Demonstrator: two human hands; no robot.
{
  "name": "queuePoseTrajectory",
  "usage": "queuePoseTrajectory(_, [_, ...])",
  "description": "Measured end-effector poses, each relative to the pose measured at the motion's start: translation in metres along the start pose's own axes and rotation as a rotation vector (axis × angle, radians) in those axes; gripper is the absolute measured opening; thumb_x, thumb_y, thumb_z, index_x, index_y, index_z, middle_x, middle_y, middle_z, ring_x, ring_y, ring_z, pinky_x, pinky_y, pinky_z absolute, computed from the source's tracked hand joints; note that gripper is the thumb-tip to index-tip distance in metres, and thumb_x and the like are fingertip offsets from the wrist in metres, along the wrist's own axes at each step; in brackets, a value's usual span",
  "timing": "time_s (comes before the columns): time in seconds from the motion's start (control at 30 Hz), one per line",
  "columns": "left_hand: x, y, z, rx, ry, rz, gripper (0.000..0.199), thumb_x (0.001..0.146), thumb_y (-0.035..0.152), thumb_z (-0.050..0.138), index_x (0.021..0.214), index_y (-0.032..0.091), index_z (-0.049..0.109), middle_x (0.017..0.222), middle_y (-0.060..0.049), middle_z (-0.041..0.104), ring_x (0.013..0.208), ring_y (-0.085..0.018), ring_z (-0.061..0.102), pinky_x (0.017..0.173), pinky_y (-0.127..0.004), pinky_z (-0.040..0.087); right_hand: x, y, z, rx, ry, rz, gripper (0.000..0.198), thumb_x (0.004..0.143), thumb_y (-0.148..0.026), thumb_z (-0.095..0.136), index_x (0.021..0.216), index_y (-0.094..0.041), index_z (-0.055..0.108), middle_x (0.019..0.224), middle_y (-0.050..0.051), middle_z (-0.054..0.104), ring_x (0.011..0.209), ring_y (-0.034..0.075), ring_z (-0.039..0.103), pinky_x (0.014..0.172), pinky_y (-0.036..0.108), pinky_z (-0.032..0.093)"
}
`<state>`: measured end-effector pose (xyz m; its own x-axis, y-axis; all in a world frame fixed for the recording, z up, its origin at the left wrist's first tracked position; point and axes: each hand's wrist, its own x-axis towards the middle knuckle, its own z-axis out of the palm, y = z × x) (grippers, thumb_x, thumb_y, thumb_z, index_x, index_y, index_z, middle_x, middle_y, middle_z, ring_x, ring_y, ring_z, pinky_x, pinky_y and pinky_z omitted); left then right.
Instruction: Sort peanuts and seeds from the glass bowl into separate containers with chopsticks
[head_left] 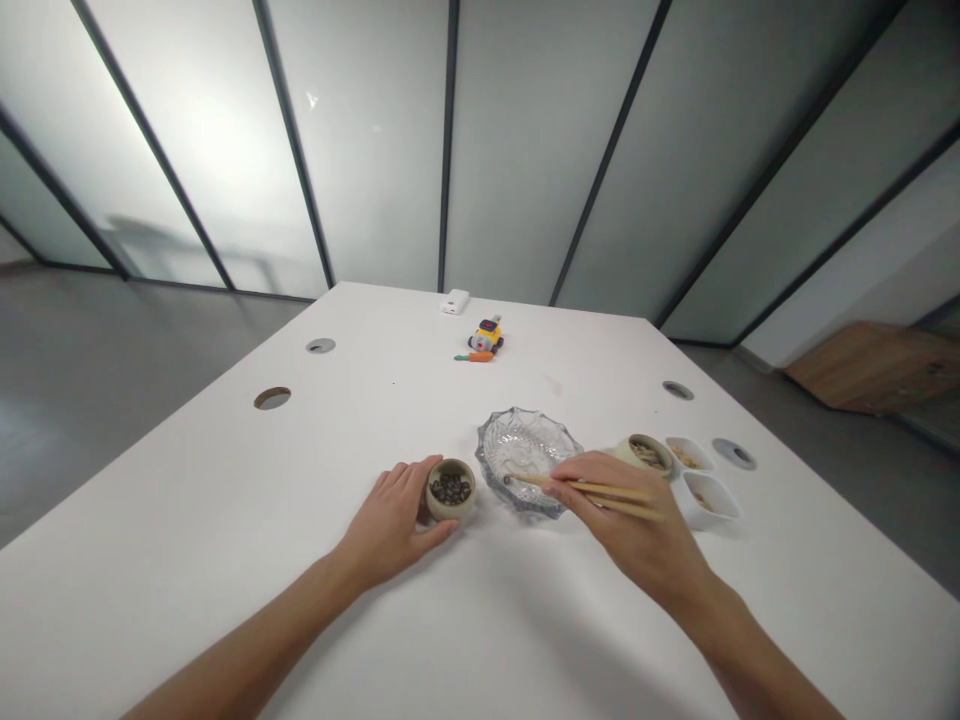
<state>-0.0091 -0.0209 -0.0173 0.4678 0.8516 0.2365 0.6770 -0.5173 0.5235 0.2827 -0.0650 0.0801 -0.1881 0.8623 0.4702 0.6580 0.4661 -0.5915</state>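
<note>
My left hand (394, 520) curves its thumb and fingers around a small beige cup (450, 512), which stands on the table and holds dark brown beans (451, 488). In my right hand (634, 520) is a pair of wooden chopsticks (600, 492), slanting left. A small dark thing, which looks like one of the beans, is at their tips above the near-left part of a scalloped clear glass bowl (491, 440). The bowl stands just right of the cup, and my right hand covers part of its right side.
Behind my right hand are another beige cup (650, 452) and two white dishes (709, 500) with small pieces in them. Farther back on the white table (360, 400) lie a yellow toy vehicle (487, 335), an orange carrot-shaped thing (476, 357) and a white device (454, 301). Round holes pierce the tabletop.
</note>
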Motion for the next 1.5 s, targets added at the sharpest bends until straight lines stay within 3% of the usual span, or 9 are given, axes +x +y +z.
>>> queuePoseTrajectory(0.33, [0.001, -0.001, 0.001, 0.01, 0.018, 0.018, 0.068, 0.088, 0.044, 0.079, 0.144, 0.026, 0.046, 0.128, -0.01, 0.069, 0.112, -0.033, 0.065, 0.098, -0.05, 0.051, -0.001, 0.002, 0.005, 0.025, -0.103, -0.005, 0.017, 0.101, -0.029, 0.067, 0.085, -0.025, 0.074, 0.088, 0.001, 0.075, 0.079, 0.017, 0.07, 0.072, 0.028, 0.055])
queuePoseTrajectory(0.77, [0.002, -0.003, 0.002, 0.02, 0.015, 0.017, 0.069, 0.088, 0.045, 0.079, 0.145, 0.026, 0.046, 0.129, -0.011, 0.069, 0.115, -0.034, 0.065, 0.099, -0.052, 0.051, -0.001, 0.003, 0.008, 0.037, -0.115, -0.011, 0.022, 0.103, -0.032, 0.064, 0.084, -0.024, 0.072, 0.089, 0.002, 0.074, 0.08, 0.017, 0.069, 0.073, 0.029, 0.055])
queuePoseTrajectory(1.23, [0.004, 0.001, 0.0, 0.007, 0.019, 0.014, 0.065, 0.088, 0.043, 0.079, 0.143, 0.027, 0.048, 0.132, -0.012, 0.069, 0.116, -0.035, 0.065, 0.101, -0.052, 0.05, -0.001, 0.009, 0.003, 0.036, -0.035, -0.038, 0.019, 0.101, -0.031, 0.066, 0.085, -0.024, 0.072, 0.087, 0.002, 0.074, 0.078, 0.017, 0.068, 0.074, 0.028, 0.055])
queuePoseTrajectory(1.5, [0.005, -0.001, 0.002, -0.001, 0.037, 0.015, 0.067, 0.086, 0.042, 0.079, 0.144, 0.027, 0.049, 0.128, -0.011, 0.071, 0.114, -0.034, 0.066, 0.1, -0.051, 0.051, -0.002, 0.03, 0.018, 0.078, -0.01, -0.039, 0.02, 0.101, -0.037, 0.065, 0.087, -0.023, 0.071, 0.086, 0.004, 0.072, 0.078, 0.019, 0.066, 0.075, 0.032, 0.055])
